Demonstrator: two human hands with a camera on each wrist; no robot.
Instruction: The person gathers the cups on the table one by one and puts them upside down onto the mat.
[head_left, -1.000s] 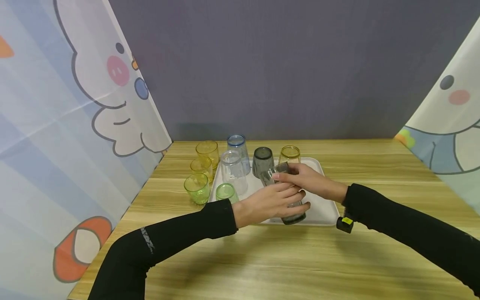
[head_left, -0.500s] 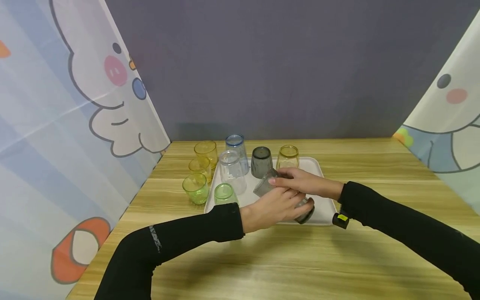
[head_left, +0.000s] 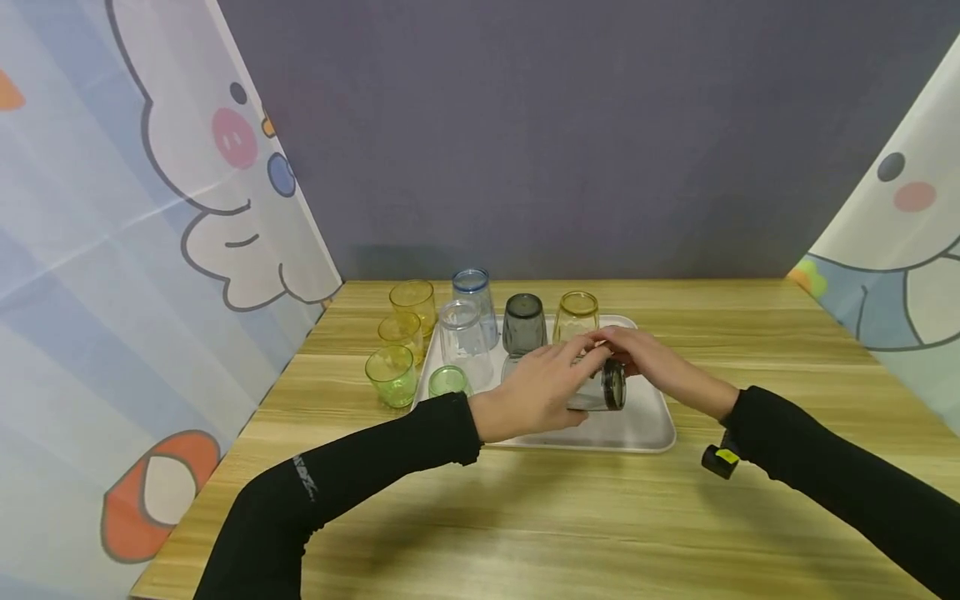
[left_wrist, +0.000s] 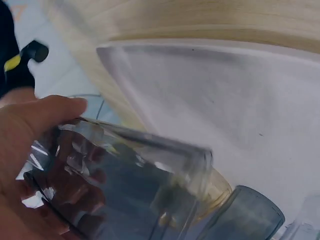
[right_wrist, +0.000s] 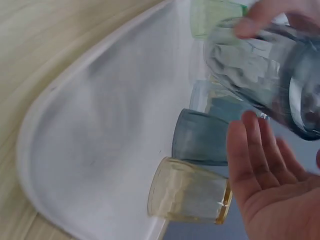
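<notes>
My left hand [head_left: 546, 390] grips a grey tinted glass [head_left: 600, 389] held on its side above the white tray [head_left: 647, 429], its dark base facing right. In the left wrist view my fingers [left_wrist: 35, 117] wrap the glass [left_wrist: 125, 185]. My right hand [head_left: 651, 363] lies just behind the base, palm open and fingers straight [right_wrist: 267, 175], beside the glass [right_wrist: 260, 65] without gripping it.
On the tray stand a yellow glass [head_left: 577, 312], an upturned grey glass [head_left: 523, 323], a clear glass [head_left: 465, 342], a blue-rimmed glass [head_left: 474, 292] and a green glass [head_left: 447, 381]. Two yellow glasses [head_left: 413, 300] and a green one [head_left: 392, 375] stand left of it on the wooden table.
The grey glass has turned from tilted to lying on its side, base to the right. My right hand let go of it and opened, while the left hand kept its grip.
</notes>
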